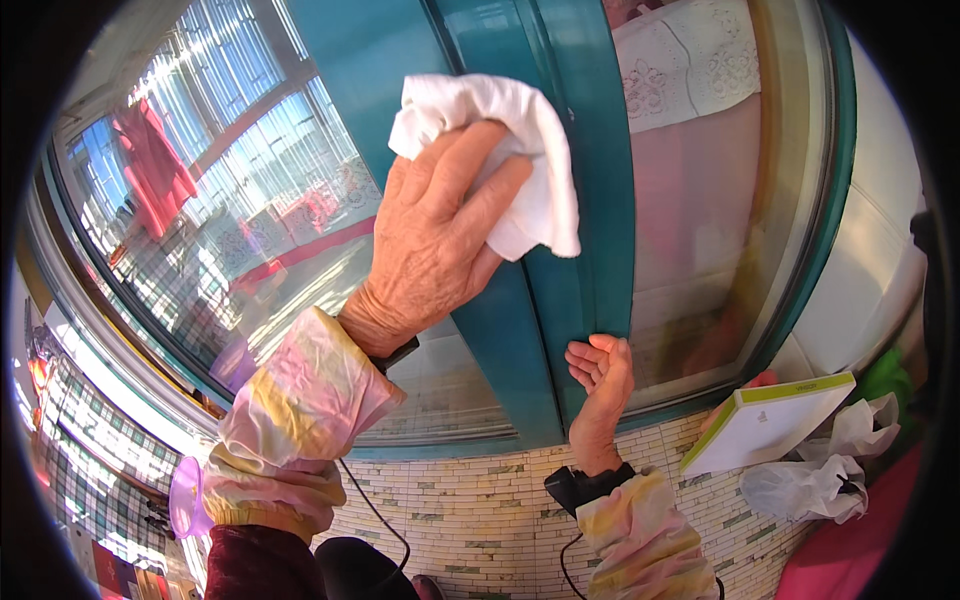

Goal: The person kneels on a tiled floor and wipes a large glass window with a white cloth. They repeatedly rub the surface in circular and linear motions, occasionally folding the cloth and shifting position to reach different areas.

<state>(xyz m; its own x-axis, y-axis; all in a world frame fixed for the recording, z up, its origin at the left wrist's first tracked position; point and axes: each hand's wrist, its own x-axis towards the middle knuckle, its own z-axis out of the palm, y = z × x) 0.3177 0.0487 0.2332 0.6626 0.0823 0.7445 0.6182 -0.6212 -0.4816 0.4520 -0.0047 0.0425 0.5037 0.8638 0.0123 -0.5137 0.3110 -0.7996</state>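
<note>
A white cloth (544, 180) is pressed under my left hand (442, 217) against the teal door frame (495, 352), at the upper middle of the view. The cloth bunches above my fingers and hangs out past my thumb. My right hand (604, 386) is lower down beside the frame's bottom part, fingers loosely curled, with no object visible in it. Whether it touches the frame I cannot tell. Glass panes (300, 217) lie on both sides of the frame, with reflections of a window and a red garment. Pastel sleeve covers are on both forearms.
At the lower right a white box with a green edge (780, 427) stands near crumpled plastic bags (810, 487). A purple plastic container (187, 499) is at lower left, by checked fabric (97, 457). Black cables (379, 514) hang near my arms over the brick-patterned floor (465, 517).
</note>
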